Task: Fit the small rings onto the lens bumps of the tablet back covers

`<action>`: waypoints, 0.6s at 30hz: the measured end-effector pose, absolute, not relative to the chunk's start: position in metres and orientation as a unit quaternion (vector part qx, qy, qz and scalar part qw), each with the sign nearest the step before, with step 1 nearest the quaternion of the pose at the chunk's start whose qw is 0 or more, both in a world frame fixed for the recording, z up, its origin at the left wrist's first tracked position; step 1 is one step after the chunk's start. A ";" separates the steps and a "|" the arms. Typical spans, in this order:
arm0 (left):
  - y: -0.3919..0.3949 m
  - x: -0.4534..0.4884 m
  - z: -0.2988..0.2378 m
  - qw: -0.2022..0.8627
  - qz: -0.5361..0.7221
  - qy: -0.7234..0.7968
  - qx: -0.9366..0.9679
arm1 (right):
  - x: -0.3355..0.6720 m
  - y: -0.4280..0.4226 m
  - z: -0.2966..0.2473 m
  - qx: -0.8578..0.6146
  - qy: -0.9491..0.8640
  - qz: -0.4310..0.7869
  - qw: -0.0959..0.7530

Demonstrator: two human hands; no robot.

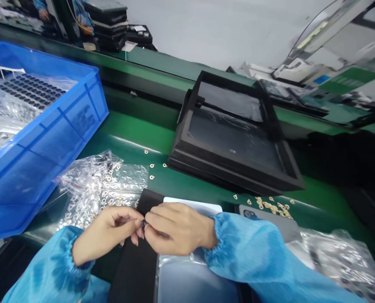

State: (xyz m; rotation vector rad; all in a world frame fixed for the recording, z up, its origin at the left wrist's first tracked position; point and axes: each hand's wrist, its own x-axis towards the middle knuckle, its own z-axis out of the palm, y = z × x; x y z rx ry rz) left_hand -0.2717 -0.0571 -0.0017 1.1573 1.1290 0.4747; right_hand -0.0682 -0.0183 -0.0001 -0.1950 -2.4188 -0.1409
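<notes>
A small black part (143, 224) is pinched between the fingertips of both hands; its exact kind is too small to make out. My left hand (110, 231) grips it from the left with thumb and forefinger. From the right, my right hand (178, 229) closes on the same piece, palm down. Beneath them lie a black foam piece (132, 273) and a flat, light grey-blue panel (196, 280) in clear film, partly covered by my right hand and sleeve. Clear plastic bags (94, 189) with small ring-shaped pieces lie just beyond my left hand.
A blue crate (76, 109) with bagged parts stands at left. Stacked black foam trays (234, 139) holding film-covered panels sit ahead. Loose gold rings (271, 206) lie near a grey tablet-like panel (279, 216) at right. Another plastic bag (345, 263) is at lower right.
</notes>
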 end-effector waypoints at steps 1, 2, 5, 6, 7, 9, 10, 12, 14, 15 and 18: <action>-0.058 -0.270 -0.002 0.667 0.206 0.499 0.514 | -0.065 -0.020 0.000 -0.067 -0.934 -0.064 0.346; -0.058 -0.269 -0.002 0.666 0.203 0.499 0.516 | -0.062 -0.021 0.000 -0.060 -0.936 -0.069 0.341; -0.059 -0.264 0.000 0.662 0.209 0.492 0.525 | -0.056 -0.027 0.000 -0.091 -0.948 -0.029 0.305; -0.060 -0.263 0.001 0.663 0.212 0.487 0.527 | -0.054 -0.030 0.000 -0.120 -0.948 0.010 0.294; -0.060 -0.261 0.002 0.665 0.216 0.481 0.529 | -0.053 -0.033 0.001 -0.153 -0.943 0.060 0.288; -0.059 -0.258 0.005 0.668 0.220 0.469 0.534 | -0.050 -0.040 0.003 -0.211 -0.920 0.171 0.283; -0.059 -0.256 0.007 0.674 0.218 0.462 0.534 | -0.049 -0.043 0.006 -0.228 -0.907 0.215 0.282; -0.059 -0.253 0.009 0.704 0.199 0.439 0.522 | -0.046 -0.050 0.011 -0.238 -0.897 0.258 0.270; -0.057 -0.248 0.010 0.744 0.162 0.411 0.501 | -0.043 -0.055 0.017 -0.232 -0.908 0.244 0.251; -0.054 -0.246 0.010 0.755 0.143 0.400 0.500 | -0.042 -0.056 0.019 -0.228 -0.915 0.227 0.242; -0.037 -0.239 0.005 0.655 0.123 0.412 0.621 | -0.036 -0.054 0.019 -0.250 -0.917 0.195 0.243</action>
